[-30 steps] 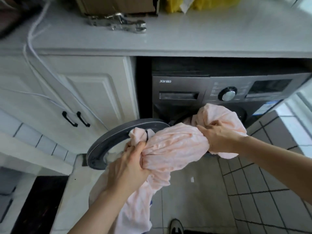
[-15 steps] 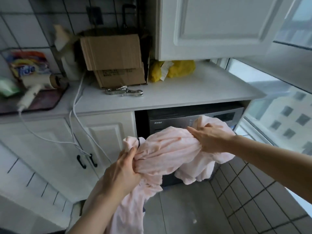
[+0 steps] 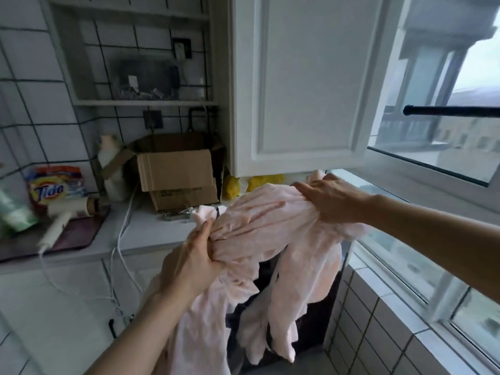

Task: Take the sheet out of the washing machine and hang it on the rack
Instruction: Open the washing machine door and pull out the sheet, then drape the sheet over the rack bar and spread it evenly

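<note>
A pale pink sheet (image 3: pixel 259 228) hangs bunched between both hands at chest height, its loose ends trailing down past the counter. My left hand (image 3: pixel 189 263) grips the bundle's left end from below. My right hand (image 3: pixel 332 201) grips its right end from above. The dark washing machine (image 3: pixel 319 331) sits under the counter behind the hanging cloth, mostly hidden. A black rack bar (image 3: pixel 449 110) runs in from the right edge in front of the window, above and to the right of my right hand.
A white wall cabinet (image 3: pixel 303 82) hangs just above the sheet. The counter (image 3: pixel 140 234) holds a cardboard box (image 3: pixel 178 174), a Tide bag (image 3: pixel 54 186), a hair dryer (image 3: pixel 67 215) with a trailing white cord, and yellow bags (image 3: pixel 265 181). A tiled ledge and window (image 3: pixel 433 239) stand at right.
Both hands have lifted the sheet from the machine's door up to counter height and rightward. The view has tilted up, bringing the wall cabinet, window and rack bar into sight.
</note>
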A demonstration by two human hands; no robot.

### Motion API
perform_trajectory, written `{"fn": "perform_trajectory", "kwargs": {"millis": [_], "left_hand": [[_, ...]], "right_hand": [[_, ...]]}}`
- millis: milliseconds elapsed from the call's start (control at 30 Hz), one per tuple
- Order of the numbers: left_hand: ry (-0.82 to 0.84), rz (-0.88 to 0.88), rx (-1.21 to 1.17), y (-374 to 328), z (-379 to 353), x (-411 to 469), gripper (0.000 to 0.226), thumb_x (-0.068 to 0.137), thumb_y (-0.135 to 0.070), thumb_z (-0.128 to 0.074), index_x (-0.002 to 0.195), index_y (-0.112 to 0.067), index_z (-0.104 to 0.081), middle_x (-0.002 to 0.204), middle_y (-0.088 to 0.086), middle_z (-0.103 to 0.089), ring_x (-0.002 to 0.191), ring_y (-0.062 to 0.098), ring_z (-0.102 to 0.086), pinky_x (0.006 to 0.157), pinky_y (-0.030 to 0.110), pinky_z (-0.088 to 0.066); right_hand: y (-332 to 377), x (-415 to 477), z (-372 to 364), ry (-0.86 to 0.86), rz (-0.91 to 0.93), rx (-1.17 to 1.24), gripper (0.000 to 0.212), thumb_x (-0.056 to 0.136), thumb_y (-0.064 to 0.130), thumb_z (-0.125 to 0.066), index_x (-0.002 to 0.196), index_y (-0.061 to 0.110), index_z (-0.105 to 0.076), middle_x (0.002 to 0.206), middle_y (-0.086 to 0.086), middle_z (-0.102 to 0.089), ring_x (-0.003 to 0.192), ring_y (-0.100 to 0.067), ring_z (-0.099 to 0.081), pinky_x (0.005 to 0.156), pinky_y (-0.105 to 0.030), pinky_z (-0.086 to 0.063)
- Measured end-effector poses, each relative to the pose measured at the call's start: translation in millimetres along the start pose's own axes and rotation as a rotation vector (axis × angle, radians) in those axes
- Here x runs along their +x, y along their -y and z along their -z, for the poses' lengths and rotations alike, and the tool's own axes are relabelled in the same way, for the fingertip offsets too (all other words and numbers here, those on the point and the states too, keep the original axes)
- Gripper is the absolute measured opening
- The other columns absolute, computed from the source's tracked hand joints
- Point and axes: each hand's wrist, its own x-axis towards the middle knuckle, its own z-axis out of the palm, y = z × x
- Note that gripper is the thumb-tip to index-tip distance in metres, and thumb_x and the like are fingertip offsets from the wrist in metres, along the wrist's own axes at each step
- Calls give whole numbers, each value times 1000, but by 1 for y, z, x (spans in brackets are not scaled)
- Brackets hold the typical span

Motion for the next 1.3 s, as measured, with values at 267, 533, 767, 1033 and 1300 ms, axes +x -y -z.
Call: {"fn": "perform_trajectory", "kwargs": {"millis": [267, 533, 767, 1033, 1300], "left_hand": [[-79, -59, -40, -45, 29, 42, 81, 79, -35, -61, 146, -43, -16, 106, 8, -66, 88, 33, -64, 63, 35, -49], [-157, -111, -101, -77, 50, 76, 82, 80, -32, -65, 149, -35, -21, 95, 8, -66, 82, 30, -63, 53, 28, -39], [-202, -134, -195, -96, 55, 110, 78, 80, -35, -63, 148, -31, -25, 82, 6, -63, 65, 19, -55, 51, 25, -39], [-280, -81, -167, -108, 49, 163, 76, 77, -31, -64, 142, -40, -26, 102, 9, -67, 88, 36, -64, 68, 36, -51], [-289, -81, -138, -131, 41, 202, 67, 78, -39, -60, 136, -43, -27, 101, 9, -66, 85, 36, -63, 69, 40, -54]], "right_hand": [[-49, 1, 73, -56, -6, -117, 57, 78, 26, -59, 129, 19, -35, 102, -7, -65, 95, -30, -62, 92, -43, -44], [-84, 8, 118, -62, -23, -188, 61, 81, 29, -60, 133, 14, -33, 93, -6, -63, 89, -28, -63, 93, -44, -44], [-116, 32, 128, -61, -41, -193, 70, 83, 22, -61, 143, 11, -27, 108, -11, -63, 102, -31, -61, 91, -44, -46], [-155, 68, 108, -115, -90, 15, 55, 83, 18, -64, 130, 13, -35, 96, -14, -61, 91, -35, -61, 73, -41, -49], [-201, 92, 87, -170, -138, 215, 53, 79, 9, -61, 124, 15, -35, 92, -15, -63, 83, -35, -61, 69, -49, -51]]}}
